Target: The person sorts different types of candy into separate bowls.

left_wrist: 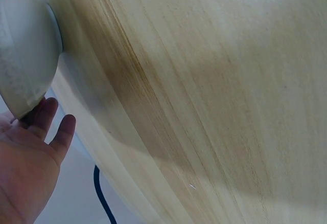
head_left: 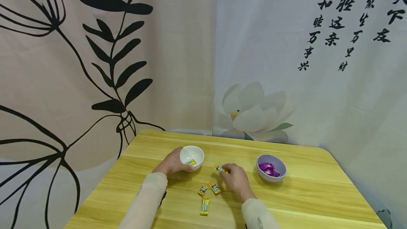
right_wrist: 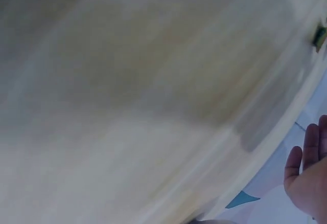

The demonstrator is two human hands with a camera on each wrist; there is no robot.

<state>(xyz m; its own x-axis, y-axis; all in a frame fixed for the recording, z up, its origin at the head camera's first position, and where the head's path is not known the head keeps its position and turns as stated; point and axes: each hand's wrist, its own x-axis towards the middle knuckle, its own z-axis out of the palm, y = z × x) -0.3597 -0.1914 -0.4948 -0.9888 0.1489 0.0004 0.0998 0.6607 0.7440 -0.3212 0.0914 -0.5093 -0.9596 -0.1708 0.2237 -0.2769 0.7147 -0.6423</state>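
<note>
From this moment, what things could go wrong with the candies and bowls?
The right hand pinches one wrapped candy near its end, so it might slip out. The left hand grips the white bowl at one side; a jerk could tip out the candy inside. The right hand could also brush the three loose candies lying close by.

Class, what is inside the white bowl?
At least one yellow-wrapped candy shows inside the white bowl. Its near side and the left hand hide what lies directly behind them, so the full count is uncertain.
</note>
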